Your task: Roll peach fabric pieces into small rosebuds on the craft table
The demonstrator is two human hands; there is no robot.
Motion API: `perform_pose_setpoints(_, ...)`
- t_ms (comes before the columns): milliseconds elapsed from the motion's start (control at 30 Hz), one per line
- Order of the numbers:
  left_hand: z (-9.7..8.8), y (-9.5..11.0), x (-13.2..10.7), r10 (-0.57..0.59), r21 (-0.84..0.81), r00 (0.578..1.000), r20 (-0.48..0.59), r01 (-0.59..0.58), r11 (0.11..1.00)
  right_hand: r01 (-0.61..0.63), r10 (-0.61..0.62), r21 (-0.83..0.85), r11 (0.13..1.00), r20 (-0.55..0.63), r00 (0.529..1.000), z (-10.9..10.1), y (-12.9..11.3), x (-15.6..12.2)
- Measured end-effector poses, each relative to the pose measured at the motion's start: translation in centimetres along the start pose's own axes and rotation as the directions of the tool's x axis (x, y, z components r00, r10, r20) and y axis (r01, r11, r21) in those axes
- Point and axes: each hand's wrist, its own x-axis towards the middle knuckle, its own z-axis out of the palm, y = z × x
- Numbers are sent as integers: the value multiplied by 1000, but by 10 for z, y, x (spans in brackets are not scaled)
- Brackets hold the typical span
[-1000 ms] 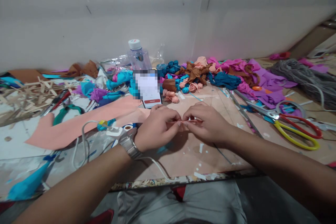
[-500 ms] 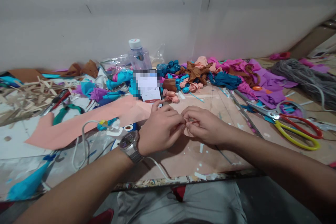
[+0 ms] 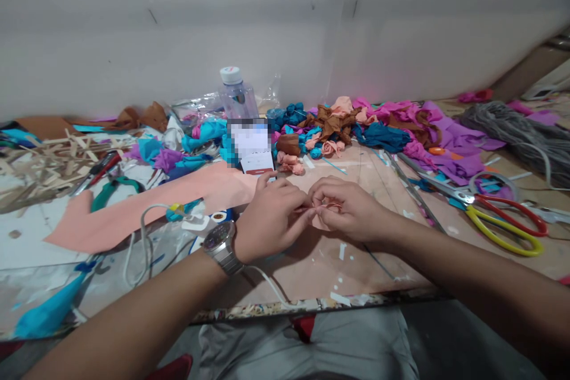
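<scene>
While both hands met over the counter (image 3: 356,261) | left hand (image 3: 267,219), right hand (image 3: 351,214): each grip pinched on the peach strip (image 3: 327,206) between them | step judged: rolling | next turn needed even tension.

Craft workshop, one messy work table (image 3: 378,273) against a plain wall (image 3: 178,24). Evidence, all relative to the water bottle (image 3: 236,95) at the back:
- right: heap of coloured scraps (image 3: 401,124), small rolled flowers (image 3: 289,161)
- far right: scissors (image 3: 503,219), tape roll (image 3: 492,181), grey cord bundle (image 3: 516,124)
- left: wooden sticks (image 3: 48,160), pliers (image 3: 111,190)
- in front: peach sheet (image 3: 133,214), and a peach strip (image 3: 328,206) pinched between left hand (image 3: 267,217) and right hand (image 3: 351,211)
</scene>
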Motion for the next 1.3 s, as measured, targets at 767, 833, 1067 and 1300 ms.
perform_pose_setpoints(767, -4, -9, 1, -204, 141, 971, -124, 221, 965, -203, 221, -301, 932, 29, 975, -42, -5, 1)
perform_pose_setpoints(833, -3, -7, 0, -138, 83, 987, -88, 146, 986, -190, 216, -310, 932, 51, 975, -38, -8, 0)
perform_pose_setpoints(1067, 2, 0, -1, -46, -72, 999, 15, 47, 996, -133, 186, -297, 946, 159, 970, -21, -12, -4)
perform_pose_setpoints(1300, 2, 1, -1, -49, -110, 998, 41, 54, 992, -98, 140, -251, 963, 157, 978, -12, -7, -7)
